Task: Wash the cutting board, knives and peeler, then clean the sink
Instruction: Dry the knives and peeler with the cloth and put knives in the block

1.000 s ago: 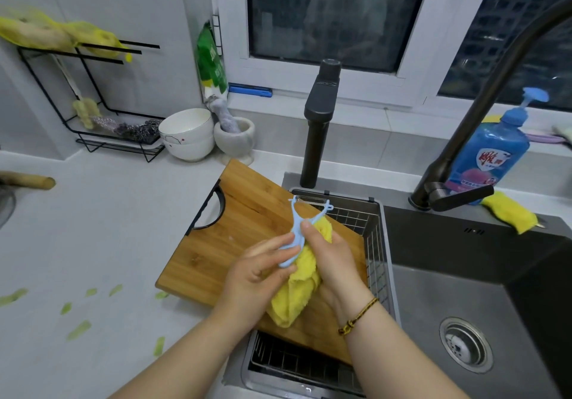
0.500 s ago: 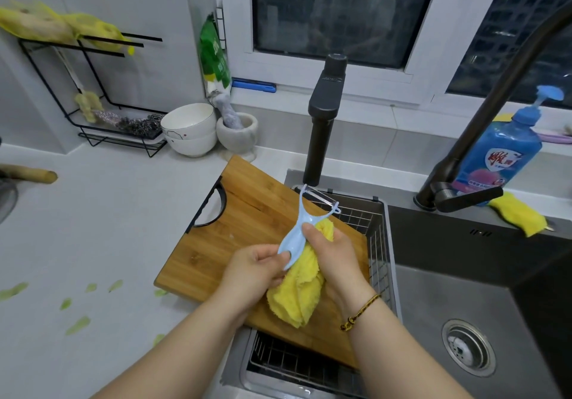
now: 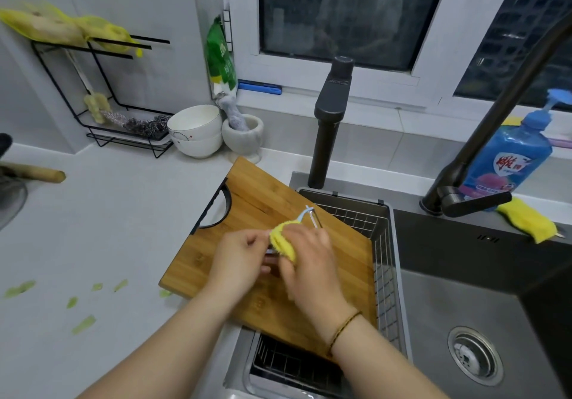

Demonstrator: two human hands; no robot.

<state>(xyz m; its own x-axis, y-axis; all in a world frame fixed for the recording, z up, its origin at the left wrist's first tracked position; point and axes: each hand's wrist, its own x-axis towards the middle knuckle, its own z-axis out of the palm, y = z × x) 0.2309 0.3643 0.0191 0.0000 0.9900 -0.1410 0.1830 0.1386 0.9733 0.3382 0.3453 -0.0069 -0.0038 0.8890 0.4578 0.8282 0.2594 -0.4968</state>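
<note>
Your right hand [image 3: 309, 262] has rolled over the top of the peeler [image 3: 312, 215] and bunched the yellow cloth [image 3: 283, 241] tight round its handle. A second ago the peeler stood up with most of its blue handle bare; now only the forked head and blade show past the cloth. Your left hand [image 3: 238, 259] has its fingers curled in at the handle's near end, apparently pinching it, though the cloth hides the contact. Your right fingers are clamped round the cloth. That reads as the peeler being scrubbed, with the rest of the task still ahead. The peeler hangs low over the middle of the cutting board [image 3: 263, 200], which lies askew with one end on the worktop and the other across the wire basket [image 3: 374, 228] in the left part of the sink [image 3: 464, 290]. No knife shows. The board covers most of the basket, so it will likely need moving before you rinse there. The tap [image 3: 495, 120] and dish soap [image 3: 510, 157] stand at the sink's far edge, a second cloth [image 3: 526, 224] on its rim, and green peelings [image 3: 83, 324] lie along the worktop's near left.
</note>
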